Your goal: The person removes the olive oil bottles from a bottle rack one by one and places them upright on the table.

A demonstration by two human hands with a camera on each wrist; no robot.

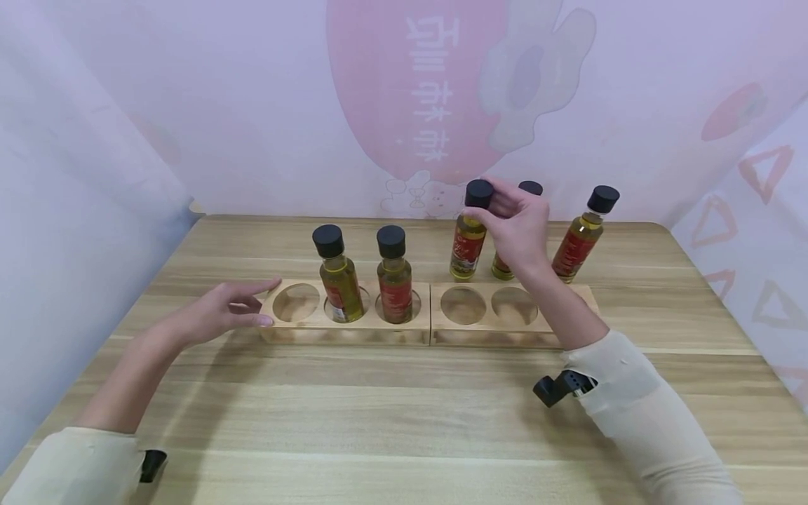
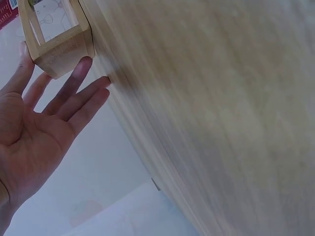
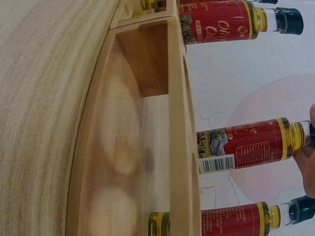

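The right hand pinches the black cap of a small glass oil bottle with a red label, upright on the wooden desk just behind the right-hand pale wooden rack with round holes — the left hand, fingers spread, touches the left rack's end.

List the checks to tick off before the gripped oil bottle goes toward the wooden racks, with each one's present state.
1. Right hand grips the bottle by its cap: ok.
2. Bottle upright: ok.
3. Bottle lifted off the table: cannot tell.
4. Right rack has open holes: ok, the two visible holes are empty; its right end is hidden by the forearm.
5. Left hand steadies the left rack: ok, straight fingers at its left end.
6. Left rack has room: ok, leftmost hole empty, two bottles seated.
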